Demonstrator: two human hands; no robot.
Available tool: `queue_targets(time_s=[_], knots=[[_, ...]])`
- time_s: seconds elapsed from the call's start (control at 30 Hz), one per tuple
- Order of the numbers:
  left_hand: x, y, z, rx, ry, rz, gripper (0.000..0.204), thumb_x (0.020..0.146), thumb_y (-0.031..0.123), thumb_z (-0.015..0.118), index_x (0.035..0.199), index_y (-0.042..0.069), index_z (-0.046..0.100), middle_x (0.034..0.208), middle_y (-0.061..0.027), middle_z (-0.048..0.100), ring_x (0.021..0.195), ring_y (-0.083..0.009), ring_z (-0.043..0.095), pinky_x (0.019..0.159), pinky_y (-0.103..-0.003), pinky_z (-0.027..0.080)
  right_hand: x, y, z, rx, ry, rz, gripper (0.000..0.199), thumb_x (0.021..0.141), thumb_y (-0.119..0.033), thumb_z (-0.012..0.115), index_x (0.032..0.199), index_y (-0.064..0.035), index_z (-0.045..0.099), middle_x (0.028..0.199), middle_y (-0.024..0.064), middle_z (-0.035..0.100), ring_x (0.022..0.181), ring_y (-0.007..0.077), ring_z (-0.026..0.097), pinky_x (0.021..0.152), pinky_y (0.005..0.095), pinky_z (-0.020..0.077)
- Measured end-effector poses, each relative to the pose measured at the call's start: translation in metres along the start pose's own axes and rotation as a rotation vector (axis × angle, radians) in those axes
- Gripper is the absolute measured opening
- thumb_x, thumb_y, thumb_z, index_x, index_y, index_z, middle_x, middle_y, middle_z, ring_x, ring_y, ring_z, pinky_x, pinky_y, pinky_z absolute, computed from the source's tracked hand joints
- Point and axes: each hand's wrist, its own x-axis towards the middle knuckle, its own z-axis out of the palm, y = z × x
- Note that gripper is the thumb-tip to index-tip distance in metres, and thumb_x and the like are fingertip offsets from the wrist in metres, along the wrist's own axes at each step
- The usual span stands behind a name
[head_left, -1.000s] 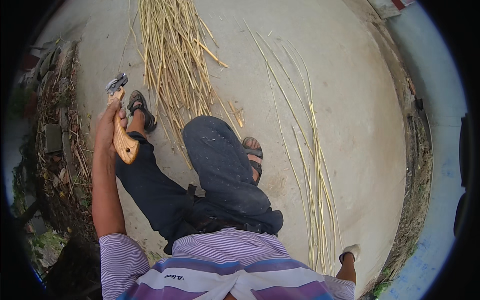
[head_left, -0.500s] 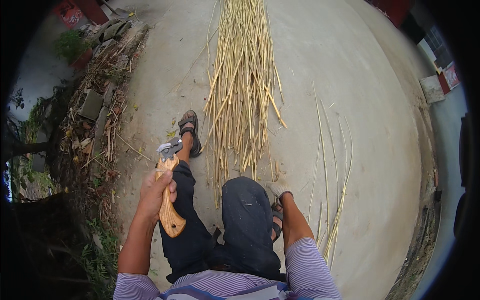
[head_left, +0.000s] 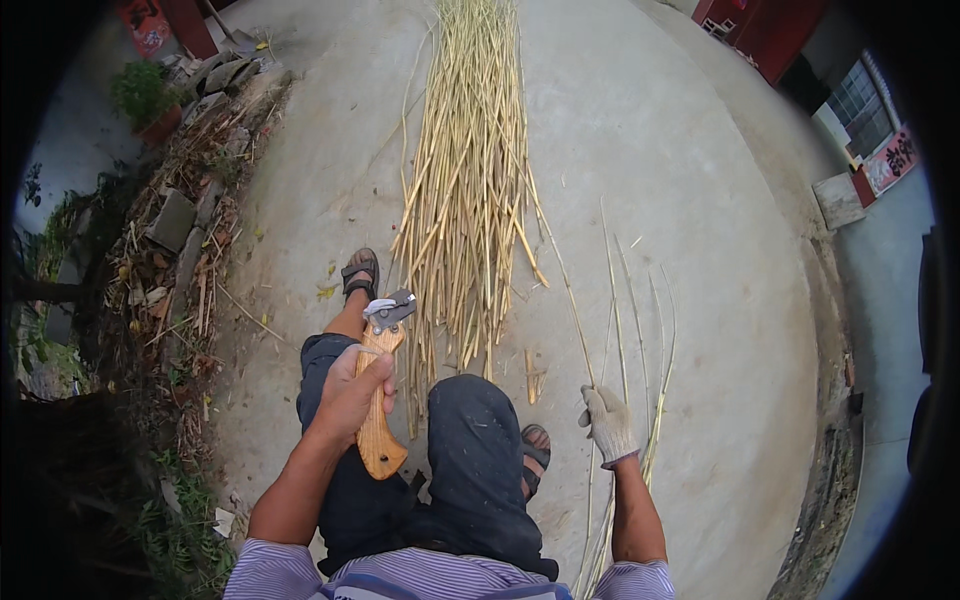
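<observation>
My bare left hand (head_left: 355, 395) is closed round a wooden-handled tool (head_left: 380, 440). Its curved handle has a hole at the lower end, and a short grey metal head sits at the top; the exact kind of tool does not show. My right hand (head_left: 608, 418), in a pale knitted glove, is closed on a thin cane stalk (head_left: 565, 275). That stalk slants from the glove up to the right edge of a long pile of yellowish cane stalks (head_left: 465, 200) lying ahead of my feet.
Several thinner stalks (head_left: 655, 400) lie on the concrete to the right. Short cane pieces (head_left: 533, 378) rest near my right foot. Along the left run rubble and dry litter (head_left: 180, 240), with a potted plant (head_left: 145, 100) beyond. A wall (head_left: 880, 330) borders the far right.
My right hand has moved right, away from my knee, and now has a stalk drawn out beside the pile. My left hand with the tool has shifted slightly right and down.
</observation>
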Motion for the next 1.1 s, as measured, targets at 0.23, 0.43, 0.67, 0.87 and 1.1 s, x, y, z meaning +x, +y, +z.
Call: queue_targets(time_s=[0.23,0.43,0.67,0.87,1.1], knots=[[-0.021,-0.002,-0.004,0.012,-0.013,0.036,0.022,0.101,0.026,0.06,0.101,0.007,0.05,0.074,-0.0031,0.056,0.056,-0.0119,0.055,0.052,-0.024,0.046,-0.13,0.057,-0.074,-0.739,0.535,-0.328,0.022,0.097,-0.024,0.057,0.106,-0.0055,0.068,0.08,0.0176,0.068,0.074,0.0397,0.066,0.069,0.0485,0.0511],[-0.034,-0.007,-0.003,0.02,-0.041,0.054,0.023,0.101,0.026,0.06,0.099,0.007,0.049,0.074,-0.003,0.056,0.056,-0.0117,0.055,0.053,-0.025,0.046,-0.172,0.133,-0.065,-0.122,0.544,-0.128,0.024,0.099,-0.021,0.058,0.112,-0.0027,0.067,0.071,0.012,0.064,0.06,0.0213,0.061,0.057,0.0336,0.0487],[-0.059,-0.014,0.006,0.143,-0.182,0.036,0.023,0.102,0.027,0.06,0.1,0.006,0.049,0.073,-0.0024,0.056,0.054,-0.0112,0.056,0.052,-0.025,0.046,-0.16,0.017,-0.042,0.681,0.187,-0.13,0.032,0.101,-0.026,0.06,0.107,0.0052,0.064,0.066,0.0065,0.061,0.054,0.0133,0.057,0.052,0.0291,0.0511],[-0.101,-0.017,0.015,0.243,-0.394,-0.051,0.027,0.102,0.028,0.06,0.103,0.004,0.049,0.074,-0.0021,0.056,0.055,-0.0091,0.055,0.052,-0.024,0.046,-0.123,-0.104,-0.019,0.703,-0.062,-0.325,0.033,0.103,-0.026,0.058,0.107,0.0053,0.065,0.062,0.0039,0.056,0.05,0.0131,0.052,0.047,0.0279,0.0475],[-0.141,-0.019,0.012,0.332,-0.567,-0.169,0.037,0.099,0.031,0.064,0.109,-0.001,0.05,0.075,-0.0018,0.057,0.057,-0.007,0.056,0.054,-0.023,0.048,-0.099,-0.167,0.028,0.773,-0.004,-0.418,0.028,0.099,-0.029,0.065,0.105,-0.0023,0.072,0.065,-0.0001,0.057,0.052,0.0069,0.053,0.045,0.0221,0.0391]])
